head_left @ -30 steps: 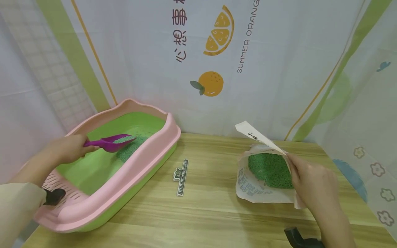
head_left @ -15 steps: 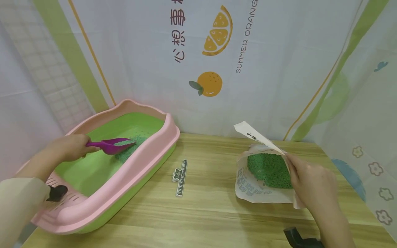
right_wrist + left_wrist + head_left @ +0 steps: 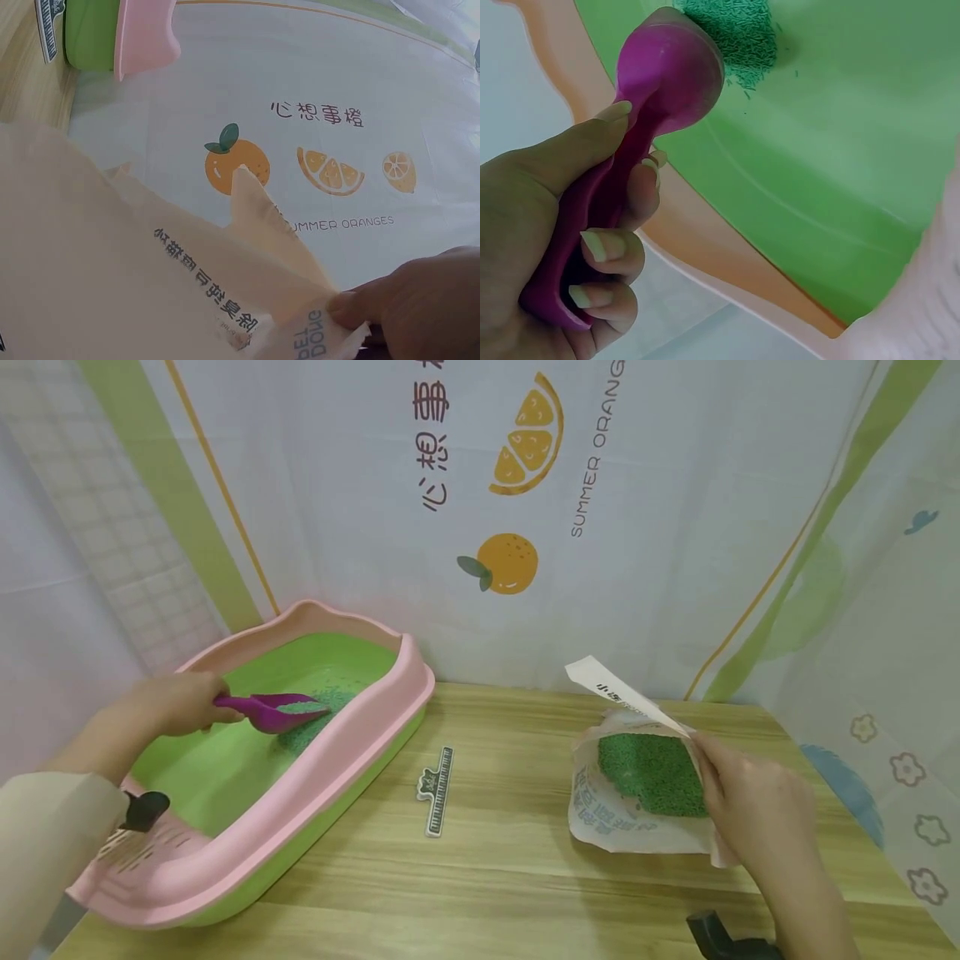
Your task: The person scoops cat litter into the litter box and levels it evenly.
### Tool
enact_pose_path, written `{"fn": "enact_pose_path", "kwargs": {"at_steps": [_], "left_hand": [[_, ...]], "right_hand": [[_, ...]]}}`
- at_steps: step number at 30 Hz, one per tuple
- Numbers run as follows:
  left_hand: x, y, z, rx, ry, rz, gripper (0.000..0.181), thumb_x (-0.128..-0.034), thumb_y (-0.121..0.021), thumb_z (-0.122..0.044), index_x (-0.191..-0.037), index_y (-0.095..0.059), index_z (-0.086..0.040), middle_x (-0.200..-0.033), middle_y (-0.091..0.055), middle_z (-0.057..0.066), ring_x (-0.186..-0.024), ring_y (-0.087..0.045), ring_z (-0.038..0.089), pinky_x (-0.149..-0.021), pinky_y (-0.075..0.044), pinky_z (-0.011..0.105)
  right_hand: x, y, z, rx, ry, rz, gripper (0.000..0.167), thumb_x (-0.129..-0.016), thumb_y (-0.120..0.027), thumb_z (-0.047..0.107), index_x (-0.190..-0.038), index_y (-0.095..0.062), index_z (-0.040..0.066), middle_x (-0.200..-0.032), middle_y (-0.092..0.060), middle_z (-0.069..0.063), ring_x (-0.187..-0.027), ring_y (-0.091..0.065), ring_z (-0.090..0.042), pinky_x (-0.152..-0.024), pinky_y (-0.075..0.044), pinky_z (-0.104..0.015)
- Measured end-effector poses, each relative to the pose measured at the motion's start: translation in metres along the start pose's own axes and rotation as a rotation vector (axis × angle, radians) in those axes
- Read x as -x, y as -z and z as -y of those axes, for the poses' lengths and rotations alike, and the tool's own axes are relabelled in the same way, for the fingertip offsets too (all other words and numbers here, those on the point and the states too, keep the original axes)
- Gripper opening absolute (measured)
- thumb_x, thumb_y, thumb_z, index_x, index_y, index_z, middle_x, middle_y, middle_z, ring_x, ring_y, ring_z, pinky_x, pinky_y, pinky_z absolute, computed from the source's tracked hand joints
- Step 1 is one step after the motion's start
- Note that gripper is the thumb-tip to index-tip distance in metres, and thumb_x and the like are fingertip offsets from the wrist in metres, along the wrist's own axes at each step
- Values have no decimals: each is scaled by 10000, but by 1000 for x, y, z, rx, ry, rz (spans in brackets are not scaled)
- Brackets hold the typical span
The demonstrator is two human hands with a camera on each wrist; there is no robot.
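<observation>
My left hand (image 3: 176, 702) grips the handle of a purple scoop (image 3: 273, 713), fingers curled round it in the left wrist view. Green pellets lie in the scoop's bowl, which is low over a small heap of green pellet litter (image 3: 739, 34) in the litter box (image 3: 352, 760); whether it touches the heap I cannot tell. The box has a green basin and a pink rim. On the right, my right hand (image 3: 761, 802) pinches the top edge of an open white paper bag (image 3: 611, 835). More green pellets (image 3: 660, 777) show inside it.
Between box and bag, a flat clip (image 3: 438, 793) with a ruler-like edge lies on the wooden table (image 3: 480, 893). A white curtain (image 3: 360, 527) printed with oranges hangs behind the table. Black straps show at both wrists.
My left wrist and forearm have shifted slightly up and to the right, and the scoop has dipped a little toward the heap. My right hand and the bag stay nearly still.
</observation>
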State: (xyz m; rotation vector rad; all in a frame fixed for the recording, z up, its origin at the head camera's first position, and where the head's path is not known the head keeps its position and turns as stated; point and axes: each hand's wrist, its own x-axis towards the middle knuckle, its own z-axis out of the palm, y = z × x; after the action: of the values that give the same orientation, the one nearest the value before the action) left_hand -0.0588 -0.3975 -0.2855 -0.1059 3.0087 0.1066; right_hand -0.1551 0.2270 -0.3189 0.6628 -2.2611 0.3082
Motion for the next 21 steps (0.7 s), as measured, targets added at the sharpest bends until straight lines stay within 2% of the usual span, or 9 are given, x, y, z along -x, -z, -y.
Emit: {"fn": "enact_pose_path", "kwargs": {"at_steps": [6, 13, 18, 21], "left_hand": [[0, 5, -4, -32, 9, -13, 239, -938, -682, -301, -807, -689, -101, -665, -624, -35, -608, -544, 146, -557, -404, 310], [-1, 8, -6, -70, 0, -55, 249, -908, -718, -292, -747, -643, -118, -643, -594, -35, -590, -526, 149, -545, -397, 307], [-2, 10, -7, -124, -11, -96, 278, -879, -749, -286, -703, -595, -136, -640, -544, -37, -596, -495, 161, -542, -386, 313], [-3, 11, -8, -148, -11, -108, 281, -867, -761, -289, -700, -588, -144, -642, -538, -34, -605, -492, 171, -542, -386, 329]], "right_hand": [[0, 0, -1, -8, 1, 4, 264, -845, -740, 34, -1108, -748, 58, -501, -573, -140, -381, -351, -148, -377, -214, -306], [-2, 1, -2, 2, -7, 28, 262, -874, -728, 65, -1134, -744, 87, -443, -478, -67, -406, -267, -132, -391, -191, -289], [-2, 1, -5, -7, 14, 25, 284, -853, -739, 40, -1135, -742, 81, -497, -565, -117, -406, -318, -143, -399, -204, -300], [0, 1, -8, -9, 36, 20, 297, -843, -739, 21, -1136, -743, 71, -492, -557, -103, -412, -300, -130, -406, -201, -288]]}}
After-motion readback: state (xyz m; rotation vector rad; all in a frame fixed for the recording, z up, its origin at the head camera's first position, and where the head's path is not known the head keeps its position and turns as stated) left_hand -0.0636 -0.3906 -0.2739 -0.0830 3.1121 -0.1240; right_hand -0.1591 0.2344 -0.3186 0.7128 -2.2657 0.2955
